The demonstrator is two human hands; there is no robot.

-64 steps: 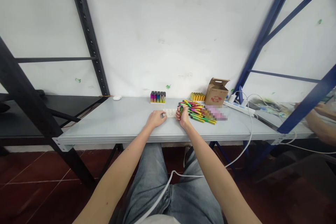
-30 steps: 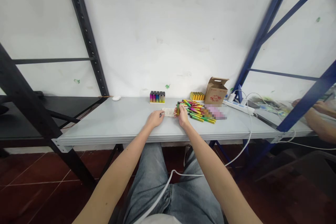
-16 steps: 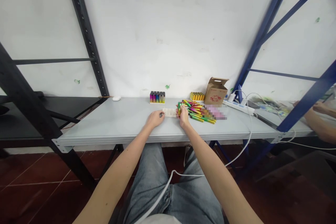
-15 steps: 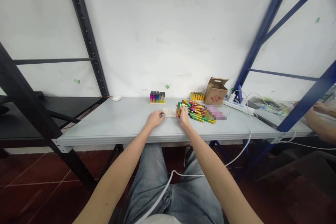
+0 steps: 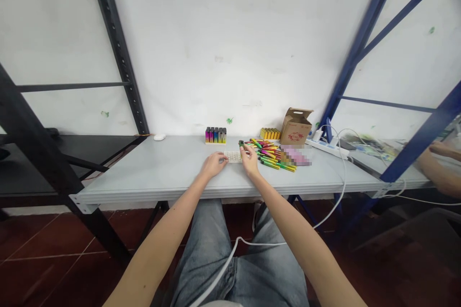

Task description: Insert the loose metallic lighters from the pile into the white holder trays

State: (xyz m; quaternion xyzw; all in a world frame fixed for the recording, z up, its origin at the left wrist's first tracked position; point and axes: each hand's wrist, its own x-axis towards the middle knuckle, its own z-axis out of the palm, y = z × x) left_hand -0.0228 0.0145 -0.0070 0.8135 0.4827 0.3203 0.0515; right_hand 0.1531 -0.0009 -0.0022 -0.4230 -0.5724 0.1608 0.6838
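Between my hands a pale tray (image 5: 233,156) with rows of small holes lies on the table. My left hand (image 5: 215,164) is at its left end, fingers curled and pinching the edge. My right hand (image 5: 249,162) is at the tray's right end, closed on a shiny green lighter (image 5: 241,143) whose dark top shows above the fingers; the rest is hidden by the hand. Just right of that hand spreads a loose pile of metallic lighters (image 5: 271,154) in green, gold, red and pink.
A filled rack of dark-topped lighters (image 5: 215,135) stands at the back. Yellow lighters (image 5: 270,133) in a block sit beside an open cardboard box (image 5: 296,127). A power strip (image 5: 327,147) with white cables lies right. Another person's arm (image 5: 437,168) shows at the far right.
My right hand has shifted slightly left with the green lighter, turning it so that its dark top now points up over the tray. My left hand stays at the tray's left end.
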